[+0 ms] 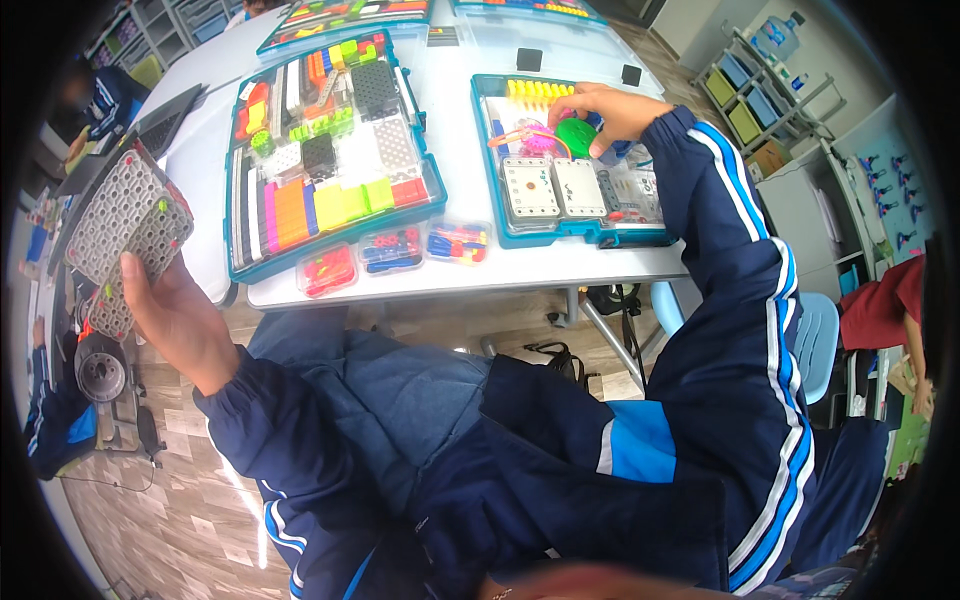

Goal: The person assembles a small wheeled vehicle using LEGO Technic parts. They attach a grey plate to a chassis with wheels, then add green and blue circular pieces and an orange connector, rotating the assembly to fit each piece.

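Observation:
My left hand [180, 322] is closed on a grey perforated building plate [125, 215], held up at the left, off the table. A grey wheel [101, 372] shows below the plate; I cannot tell whether it is joined to it. My right hand [612, 115] reaches into the teal-rimmed parts box [510, 238]. Its fingers and thumb are apart over a green round piece [575, 139]. Around them lie a pink gear-like piece [540, 140], a row of yellow pieces [538, 93] and two white block modules [530, 188], [579, 187].
A larger parts box [437, 200] full of coloured beams and plates stands left on the white table [520, 285]. Several small clear containers [327, 271] line the table's front edge. More boxes [345, 18] sit farther back. A person [105, 105] is at the far left.

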A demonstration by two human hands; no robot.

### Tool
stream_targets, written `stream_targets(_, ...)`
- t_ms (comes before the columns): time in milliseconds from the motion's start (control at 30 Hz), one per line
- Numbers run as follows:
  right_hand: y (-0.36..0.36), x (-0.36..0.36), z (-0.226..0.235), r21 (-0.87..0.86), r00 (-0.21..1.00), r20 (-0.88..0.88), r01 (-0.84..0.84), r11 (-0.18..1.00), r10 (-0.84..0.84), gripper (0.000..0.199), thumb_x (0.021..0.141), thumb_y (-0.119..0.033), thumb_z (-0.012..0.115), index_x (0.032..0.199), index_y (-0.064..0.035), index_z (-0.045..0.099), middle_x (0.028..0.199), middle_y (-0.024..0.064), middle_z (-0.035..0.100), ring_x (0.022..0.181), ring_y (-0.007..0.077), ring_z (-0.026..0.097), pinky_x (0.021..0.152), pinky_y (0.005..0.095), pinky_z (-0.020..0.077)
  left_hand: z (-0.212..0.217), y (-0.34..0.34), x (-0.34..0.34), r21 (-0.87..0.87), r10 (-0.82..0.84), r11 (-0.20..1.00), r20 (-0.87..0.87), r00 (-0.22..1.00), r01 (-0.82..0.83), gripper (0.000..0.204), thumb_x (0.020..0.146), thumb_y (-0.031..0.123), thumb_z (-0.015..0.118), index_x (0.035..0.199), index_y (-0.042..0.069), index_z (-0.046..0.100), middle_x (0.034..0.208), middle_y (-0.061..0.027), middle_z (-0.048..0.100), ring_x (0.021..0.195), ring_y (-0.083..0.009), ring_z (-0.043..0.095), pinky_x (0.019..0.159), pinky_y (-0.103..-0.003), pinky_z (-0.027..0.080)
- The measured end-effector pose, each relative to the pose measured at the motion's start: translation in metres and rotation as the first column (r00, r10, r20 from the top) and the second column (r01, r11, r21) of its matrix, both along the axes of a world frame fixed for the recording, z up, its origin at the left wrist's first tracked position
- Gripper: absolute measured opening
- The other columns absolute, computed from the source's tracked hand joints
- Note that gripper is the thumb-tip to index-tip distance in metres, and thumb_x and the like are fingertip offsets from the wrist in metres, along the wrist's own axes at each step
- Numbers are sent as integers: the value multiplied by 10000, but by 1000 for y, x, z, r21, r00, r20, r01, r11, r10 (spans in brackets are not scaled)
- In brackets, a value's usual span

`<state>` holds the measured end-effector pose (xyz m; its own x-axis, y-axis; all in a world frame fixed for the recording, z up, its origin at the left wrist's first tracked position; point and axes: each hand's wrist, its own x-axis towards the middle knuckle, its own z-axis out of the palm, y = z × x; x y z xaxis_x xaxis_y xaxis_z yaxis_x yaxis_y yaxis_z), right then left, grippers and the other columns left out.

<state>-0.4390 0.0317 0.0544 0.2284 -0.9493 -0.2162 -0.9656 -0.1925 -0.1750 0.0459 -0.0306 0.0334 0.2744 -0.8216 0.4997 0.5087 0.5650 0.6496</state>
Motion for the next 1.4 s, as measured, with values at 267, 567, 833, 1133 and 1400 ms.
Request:
stream_targets(267,-15,6,8,51,996,-71,-55,997,59,654,481,-12,859,1021,-109,502,982,96,582,948,303,573,728,385,453,1,1,0,-19,6,1000,10,1000,-6,518,915,193,557,1339,-31,361,1262,-137,524,1136,-207,527,1007,-357,406)
stream_targets(567,-1,4,6,73,998,-63,15,997,-11,728,551,18,816,1182,-197,524,1063,98,635,1022,340,585,833,410,461,1,-2,0,-29,3,1000,12,1000,-3,513,911,173,562,1341,-21,359,1252,-133,531,1122,-206,541,995,-359,417)
stream_targets(833,0,14,15,92,987,-162,25,995,-10,738,553,40,813,1184,-221,534,1080,89,633,1046,335,581,857,415,468,2,-1,-4,-64,-5,998,7,1000,6,487,896,149,580,1316,-9,392,1225,-126,548,1096,-199,556,969,-360,439)
stream_targets(1133,-4,9,17,76,998,-53,38,996,-34,701,576,28,804,1167,-202,506,1008,103,645,1001,340,593,791,422,486,5,4,-5,-22,55,998,-4,998,-55,415,914,217,567,1245,-19,481,1178,-138,604,1090,-202,580,1030,-368,404)
stream_targets(1400,4,17,28,-29,991,-115,60,998,-63,568,613,2,788,1107,-142,546,1033,99,619,941,316,579,779,392,466,8,3,-5,-28,56,998,-38,998,-57,386,908,193,577,1224,-12,493,1166,-142,609,1077,-203,591,1029,-372,412)
